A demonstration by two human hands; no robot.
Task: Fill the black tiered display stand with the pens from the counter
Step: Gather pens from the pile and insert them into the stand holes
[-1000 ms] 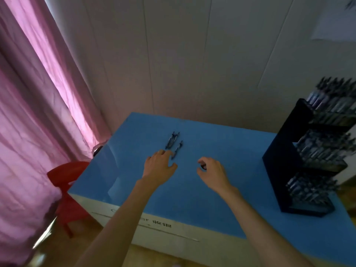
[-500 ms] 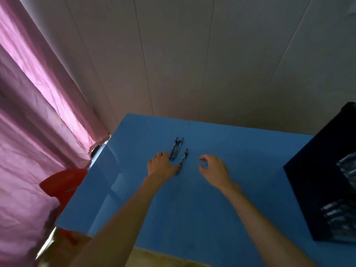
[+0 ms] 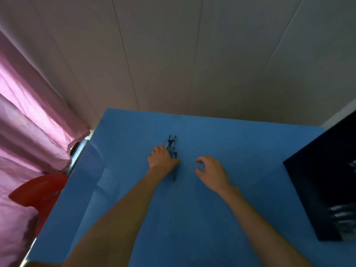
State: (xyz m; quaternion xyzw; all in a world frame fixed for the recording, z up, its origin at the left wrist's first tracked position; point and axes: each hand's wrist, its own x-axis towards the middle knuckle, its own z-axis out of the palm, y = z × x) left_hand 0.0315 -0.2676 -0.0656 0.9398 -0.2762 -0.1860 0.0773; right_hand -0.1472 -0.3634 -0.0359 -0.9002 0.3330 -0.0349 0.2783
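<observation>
Since the earlier frames, the view has turned to the left, so the stand is now cut by the right edge, and the left hand (image 3: 162,160) has closed around the pens (image 3: 172,146), where before it only lay beside them.

At the far left a pink curtain (image 3: 28,120) hangs in folds, with light coming through it. Below it, a red chair (image 3: 38,191) stands just beside the left edge of the counter. A shiny metal part (image 3: 78,151) shows at the far left corner of the counter; I cannot tell what it is.

The blue counter (image 3: 192,218) fills the lower part of the view. Its surface is smooth and reflects a pale patch near the left side. Behind it is a wall of pale panels (image 3: 192,54) with thin vertical seams.

The left hand rests on the counter with fingers curled around the small bundle of pens. The pen ends stick out beyond the fingers toward the wall, and one tip shows below the thumb.

The right hand (image 3: 212,173) is near it, apart from the pens, holding nothing, with fingers loosely curved and thumb apart from them.

At the right edge stands the black tiered display stand (image 3: 317,189), with some pens blurred inside its lower part.
</observation>
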